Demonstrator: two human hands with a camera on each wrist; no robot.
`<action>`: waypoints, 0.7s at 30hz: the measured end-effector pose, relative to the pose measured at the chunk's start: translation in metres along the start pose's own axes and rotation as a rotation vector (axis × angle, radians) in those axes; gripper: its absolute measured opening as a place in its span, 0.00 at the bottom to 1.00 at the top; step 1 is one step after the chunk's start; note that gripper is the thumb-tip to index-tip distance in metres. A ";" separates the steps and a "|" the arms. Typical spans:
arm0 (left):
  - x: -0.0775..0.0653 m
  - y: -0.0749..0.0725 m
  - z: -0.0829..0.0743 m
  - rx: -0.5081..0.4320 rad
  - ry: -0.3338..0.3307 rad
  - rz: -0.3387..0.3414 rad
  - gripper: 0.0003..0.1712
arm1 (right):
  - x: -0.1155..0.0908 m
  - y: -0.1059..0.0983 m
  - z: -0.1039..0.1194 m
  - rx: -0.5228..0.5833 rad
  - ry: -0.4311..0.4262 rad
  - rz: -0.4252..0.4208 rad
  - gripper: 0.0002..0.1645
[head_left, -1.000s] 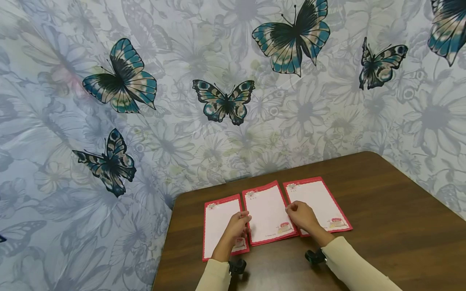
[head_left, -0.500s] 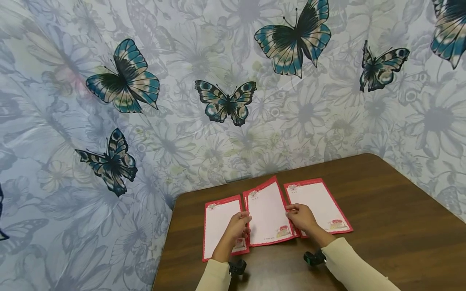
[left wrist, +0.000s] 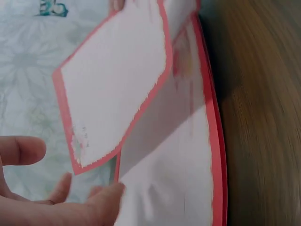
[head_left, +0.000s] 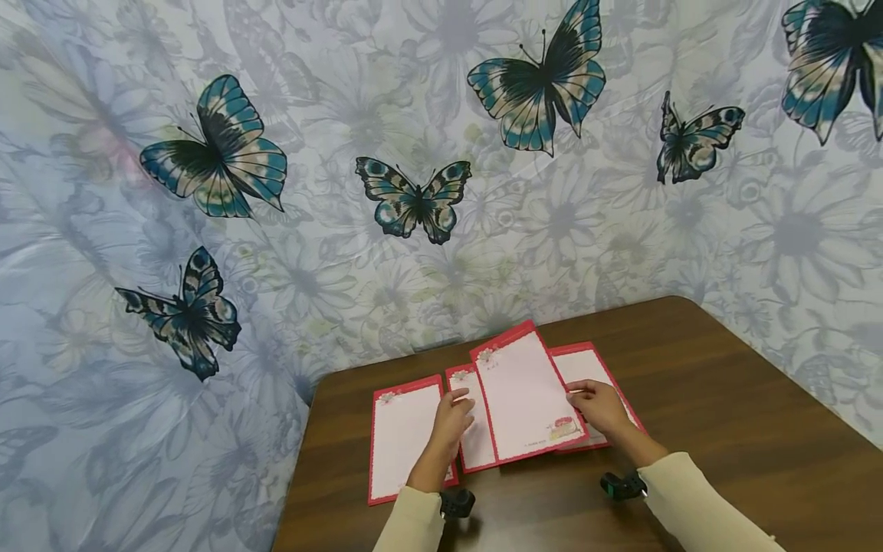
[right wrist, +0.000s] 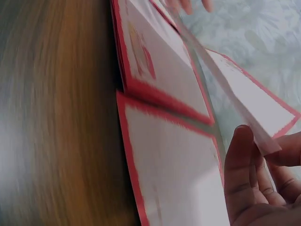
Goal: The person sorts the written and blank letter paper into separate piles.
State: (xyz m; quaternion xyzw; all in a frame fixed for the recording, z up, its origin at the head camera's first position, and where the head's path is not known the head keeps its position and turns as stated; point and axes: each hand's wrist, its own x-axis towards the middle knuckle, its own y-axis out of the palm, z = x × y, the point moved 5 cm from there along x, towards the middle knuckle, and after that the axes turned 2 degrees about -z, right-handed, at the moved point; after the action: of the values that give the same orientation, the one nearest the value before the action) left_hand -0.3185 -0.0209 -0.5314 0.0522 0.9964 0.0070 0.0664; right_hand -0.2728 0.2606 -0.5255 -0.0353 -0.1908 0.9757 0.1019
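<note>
My right hand (head_left: 602, 406) pinches the right edge of a red-bordered sheet of letter paper (head_left: 520, 391) between thumb and fingers. In the right wrist view that lifted sheet (right wrist: 230, 94) appears nearly edge-on, raised off the table. It overlaps part of the middle stack of matching sheets (head_left: 474, 433) and part of the right-hand sheet or pile (head_left: 582, 368). My left hand (head_left: 447, 429) is by the left edge of the middle stack; its fingers (left wrist: 109, 197) are extended and apart, gripping nothing. Whether they touch the stack I cannot tell.
Another red-bordered sheet or pile (head_left: 403, 437) lies left of the middle stack, partly behind my left hand. All rest on a brown wooden table (head_left: 717, 429). A butterfly-patterned wall covering (head_left: 310, 291) rises behind the table's far edge.
The top sheet of the middle stack has lifted and shifted right in my right hand, uncovering the sheet beneath. My left hand has hardly moved; the head view has turned slightly.
</note>
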 end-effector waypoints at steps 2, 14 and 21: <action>0.001 0.008 0.003 -0.073 -0.048 0.038 0.30 | 0.000 -0.008 -0.001 -0.004 -0.004 0.009 0.19; 0.010 0.060 0.011 -0.175 -0.141 0.226 0.29 | 0.006 -0.048 -0.020 -0.081 -0.018 -0.044 0.20; 0.011 0.086 0.014 -0.166 -0.163 0.272 0.29 | 0.010 -0.068 -0.044 -0.158 0.044 -0.112 0.23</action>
State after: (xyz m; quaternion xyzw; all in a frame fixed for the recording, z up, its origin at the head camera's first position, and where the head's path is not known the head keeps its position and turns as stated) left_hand -0.3182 0.0660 -0.5446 0.1813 0.9675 0.0938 0.1495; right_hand -0.2656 0.3409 -0.5409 -0.0539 -0.2663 0.9494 0.1573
